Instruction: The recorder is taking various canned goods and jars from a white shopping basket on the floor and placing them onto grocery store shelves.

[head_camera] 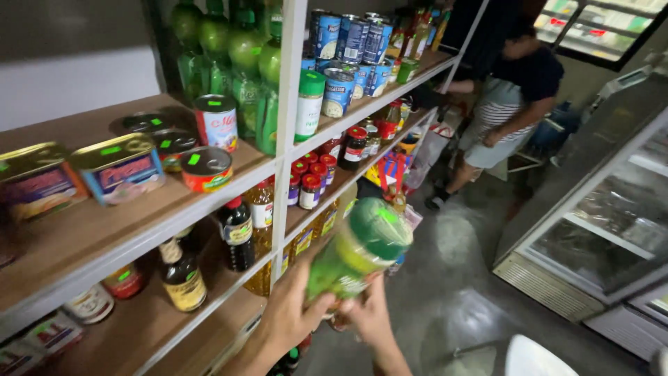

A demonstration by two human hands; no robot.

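Both hands are cut off at the wrists by the bottom edge, the left hand [292, 320] wrapped around the lower body of a blurred green bottle [358, 248], the right hand [370, 317] cupped under its base. It tilts out before wooden shelves [90, 230] of cans and sauce bottles. Grey floor [452, 292] lies open toward a glass-fronted cooler [605, 223], where another person [511, 97] stands further along the aisle.

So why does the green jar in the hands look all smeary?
In the head view the green-lidded jar is blurred by motion, and both hands, left hand and right hand, are soft too; the tins on the shelf look sharper; the wide lens bends the shelves; the floor shows pale glare.
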